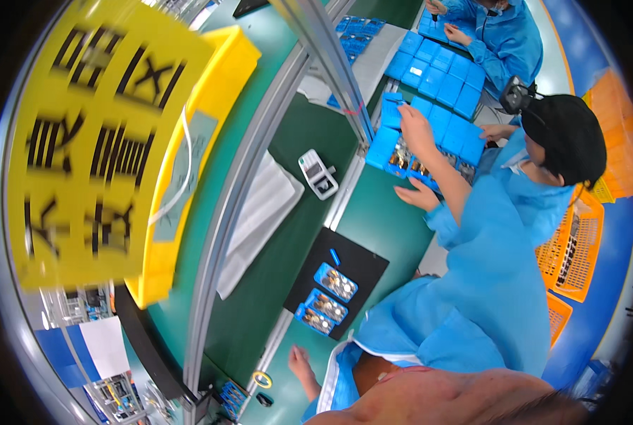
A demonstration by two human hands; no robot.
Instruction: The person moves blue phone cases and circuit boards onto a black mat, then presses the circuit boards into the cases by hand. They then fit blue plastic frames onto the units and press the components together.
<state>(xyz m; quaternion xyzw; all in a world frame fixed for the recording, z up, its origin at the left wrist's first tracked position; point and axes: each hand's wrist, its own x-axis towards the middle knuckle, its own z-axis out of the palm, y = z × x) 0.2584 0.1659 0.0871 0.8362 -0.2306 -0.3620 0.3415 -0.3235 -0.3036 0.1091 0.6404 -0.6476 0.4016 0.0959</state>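
Observation:
My right hand reaches far out over the bench, its fingertips closed on the edge of a small blue case beside a group of blue cases. My left hand is low over the green bench near its edge, fingers loosely apart and holding nothing I can see. Between my arms lies a black mat. On it are open blue trays filled with small shiny metal parts, and a narrow blue strip. More open trays with metal parts sit below my right hand.
A co-worker in a black cap has a hand near my right forearm; another person works beyond. A white device lies on the dark green belt. A metal post and yellow bin stand left. Tape roll nearby.

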